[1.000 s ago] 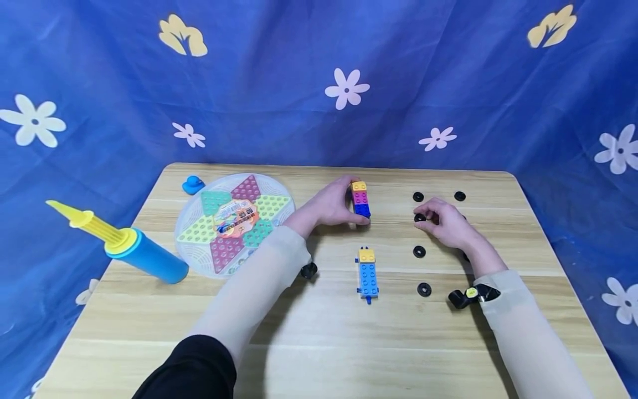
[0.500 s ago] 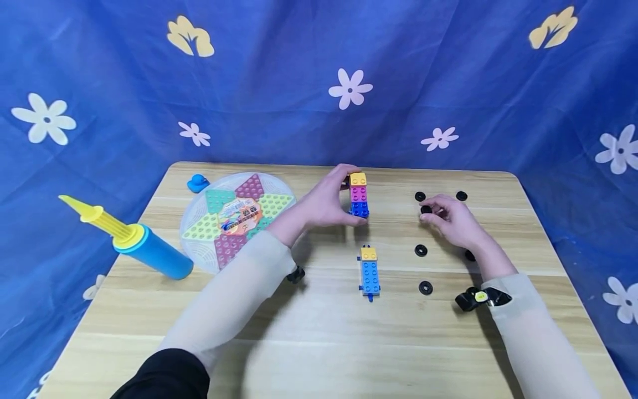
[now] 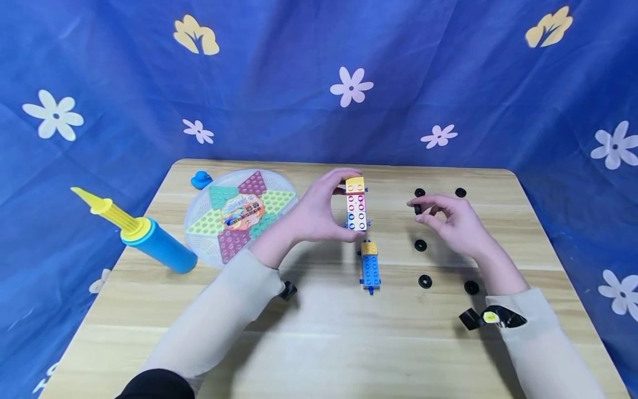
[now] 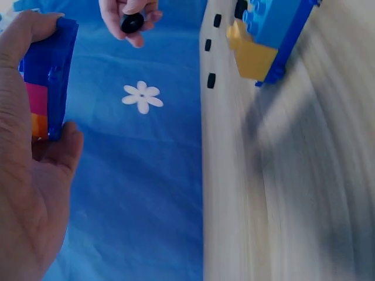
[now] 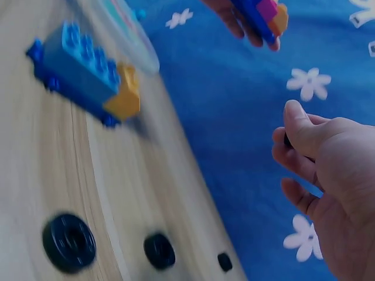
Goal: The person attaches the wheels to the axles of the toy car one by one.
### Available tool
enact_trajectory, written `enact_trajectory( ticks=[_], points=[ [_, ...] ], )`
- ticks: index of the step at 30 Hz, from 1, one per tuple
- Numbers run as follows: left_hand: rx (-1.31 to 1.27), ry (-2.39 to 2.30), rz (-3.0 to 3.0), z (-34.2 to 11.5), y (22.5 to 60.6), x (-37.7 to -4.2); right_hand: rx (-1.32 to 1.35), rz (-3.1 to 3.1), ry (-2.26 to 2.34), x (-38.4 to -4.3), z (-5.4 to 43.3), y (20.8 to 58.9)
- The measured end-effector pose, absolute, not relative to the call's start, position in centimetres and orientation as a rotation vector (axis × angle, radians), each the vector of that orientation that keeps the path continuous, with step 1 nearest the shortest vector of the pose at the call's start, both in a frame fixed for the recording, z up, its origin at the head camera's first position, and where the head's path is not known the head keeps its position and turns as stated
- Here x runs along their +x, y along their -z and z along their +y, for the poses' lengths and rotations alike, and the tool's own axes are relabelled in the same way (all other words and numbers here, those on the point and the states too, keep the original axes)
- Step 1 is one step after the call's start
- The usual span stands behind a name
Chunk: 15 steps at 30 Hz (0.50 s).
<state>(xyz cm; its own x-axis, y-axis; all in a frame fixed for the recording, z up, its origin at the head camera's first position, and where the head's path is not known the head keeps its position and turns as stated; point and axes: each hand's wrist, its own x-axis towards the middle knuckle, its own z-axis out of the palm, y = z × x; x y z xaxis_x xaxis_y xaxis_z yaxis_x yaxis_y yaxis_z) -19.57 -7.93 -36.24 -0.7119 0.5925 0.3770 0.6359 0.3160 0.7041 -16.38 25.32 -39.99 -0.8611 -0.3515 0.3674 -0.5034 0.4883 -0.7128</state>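
Note:
My left hand (image 3: 319, 213) grips a toy block car (image 3: 356, 205) by its two ends, thumb at the near end. Yellow, pink and blue studded blocks make up its top, and small blue axle pegs stick out at its sides. In the left wrist view its dark blue base (image 4: 61, 88) shows, held above the table. A black toy wheel (image 4: 132, 23) is pinched between thumb and fingers of my right hand (image 3: 456, 224), raised off the table to the right of the car. Below the left hand, a second block car (image 3: 370, 269), light blue with a yellow front, stands without wheels.
Several black wheels (image 3: 425, 281) lie spread over the right side of the wooden table (image 3: 324, 349). At the left are a round Chinese checkers board (image 3: 204, 252), a blue rubber duck (image 3: 201, 180) and a blue-and-yellow hand pump (image 3: 164, 249). A blue flowered cloth (image 3: 279, 83) hangs behind.
My left hand has lifted its block car off the table and tipped it. My right hand has picked up a wheel and raised it. The second car stays put.

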Motion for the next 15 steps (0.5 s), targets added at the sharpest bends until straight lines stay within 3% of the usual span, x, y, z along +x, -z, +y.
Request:
enact_trajectory(
  ticks=[15],
  points=[
    [-1.212, 1.365, -2.387, -9.4, 35.5, -15.5, 1.078, -2.159, -1.722, -12.3, 21.2, 38.2]
  ],
)
